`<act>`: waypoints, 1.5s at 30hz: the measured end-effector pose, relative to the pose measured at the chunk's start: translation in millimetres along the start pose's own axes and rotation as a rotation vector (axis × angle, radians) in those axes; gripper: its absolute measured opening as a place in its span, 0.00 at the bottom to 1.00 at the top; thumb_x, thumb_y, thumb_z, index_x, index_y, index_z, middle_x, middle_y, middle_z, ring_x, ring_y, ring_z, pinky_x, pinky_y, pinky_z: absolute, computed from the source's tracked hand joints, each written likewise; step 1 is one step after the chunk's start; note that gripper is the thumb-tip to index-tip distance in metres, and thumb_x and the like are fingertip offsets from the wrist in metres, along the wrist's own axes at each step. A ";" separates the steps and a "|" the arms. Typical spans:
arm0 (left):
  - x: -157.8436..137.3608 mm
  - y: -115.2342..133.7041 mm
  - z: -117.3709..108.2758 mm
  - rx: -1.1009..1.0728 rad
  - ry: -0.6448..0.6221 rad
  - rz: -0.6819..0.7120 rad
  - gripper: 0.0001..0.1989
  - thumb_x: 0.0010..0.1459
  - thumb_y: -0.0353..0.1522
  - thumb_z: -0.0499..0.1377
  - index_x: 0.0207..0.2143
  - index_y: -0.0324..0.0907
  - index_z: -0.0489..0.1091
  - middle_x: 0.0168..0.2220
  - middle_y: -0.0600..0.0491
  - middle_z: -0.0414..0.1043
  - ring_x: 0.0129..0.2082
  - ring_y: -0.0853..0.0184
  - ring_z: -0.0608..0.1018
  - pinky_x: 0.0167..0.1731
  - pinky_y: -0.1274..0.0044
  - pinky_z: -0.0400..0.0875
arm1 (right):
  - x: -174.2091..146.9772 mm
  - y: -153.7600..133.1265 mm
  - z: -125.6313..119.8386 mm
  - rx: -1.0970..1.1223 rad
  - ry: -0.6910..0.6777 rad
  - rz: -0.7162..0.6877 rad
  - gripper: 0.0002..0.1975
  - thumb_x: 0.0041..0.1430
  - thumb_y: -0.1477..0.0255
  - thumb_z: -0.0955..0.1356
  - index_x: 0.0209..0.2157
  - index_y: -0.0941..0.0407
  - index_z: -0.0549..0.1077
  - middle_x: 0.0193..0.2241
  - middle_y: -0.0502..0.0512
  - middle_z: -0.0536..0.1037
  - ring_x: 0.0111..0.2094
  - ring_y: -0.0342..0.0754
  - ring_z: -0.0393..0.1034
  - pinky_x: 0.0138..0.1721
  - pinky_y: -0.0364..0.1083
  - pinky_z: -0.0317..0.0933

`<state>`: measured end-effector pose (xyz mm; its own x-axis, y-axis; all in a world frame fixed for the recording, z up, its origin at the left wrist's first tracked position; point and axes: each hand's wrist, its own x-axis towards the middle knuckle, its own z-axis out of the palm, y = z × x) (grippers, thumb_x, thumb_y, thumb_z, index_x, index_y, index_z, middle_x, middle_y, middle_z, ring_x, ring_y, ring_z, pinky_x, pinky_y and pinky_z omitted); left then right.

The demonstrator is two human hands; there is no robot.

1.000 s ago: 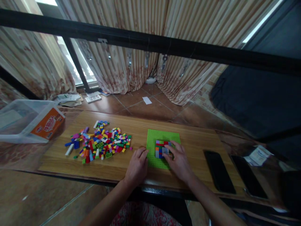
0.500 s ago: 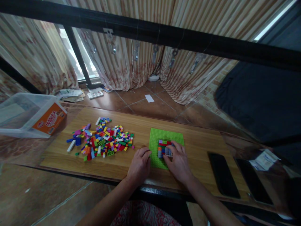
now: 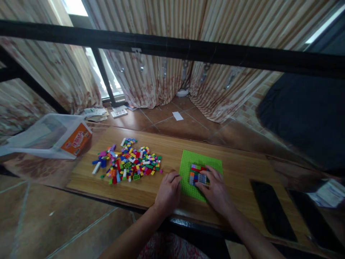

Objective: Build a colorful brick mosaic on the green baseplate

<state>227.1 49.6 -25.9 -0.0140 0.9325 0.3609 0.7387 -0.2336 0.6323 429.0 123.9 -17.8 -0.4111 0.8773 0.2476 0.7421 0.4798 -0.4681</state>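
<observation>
A bright green studded baseplate (image 3: 198, 155) lies on the wooden tabletop in front of me. On it sits a low block of toy building bricks (image 3: 194, 177) in red, orange, blue, grey and other colours. My right hand (image 3: 217, 190) reaches over its right side, thumb and fingers bent around the grey bricks and partly covering them. My left hand (image 3: 167, 190) rests at the baseplate's left edge, its fingers curled together. Whatever the left fingers may hold is hidden.
Left on the table (image 3: 167, 144) spreads a loose pile of coloured bricks (image 3: 128, 163). Beyond it stands a clear plastic bin (image 3: 56, 144) with an orange label. A black phone-like slab (image 3: 272, 208) lies to the right. A dark rail (image 3: 172, 50) crosses before the curtains.
The whole view has shifted, so the table and both hands appear farther right and slightly lower. Both hands keep about the same places at the baseplate; the right still covers the bricks.
</observation>
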 end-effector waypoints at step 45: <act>-108.1 -96.9 -159.1 0.191 0.546 -0.681 0.10 0.56 0.38 0.53 0.32 0.41 0.67 0.27 0.53 0.69 0.27 0.65 0.72 0.30 0.74 0.68 | -71.1 -1.0 35.4 -0.074 0.375 0.130 0.24 0.58 0.56 0.58 0.47 0.57 0.69 0.50 0.66 0.70 0.51 0.65 0.65 0.53 0.64 0.59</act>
<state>49.9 -72.4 -17.1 -0.7739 0.5794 0.2558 0.5519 0.4187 0.7212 438.7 60.8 -65.0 -0.1002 0.8665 0.4891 0.8166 0.3524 -0.4571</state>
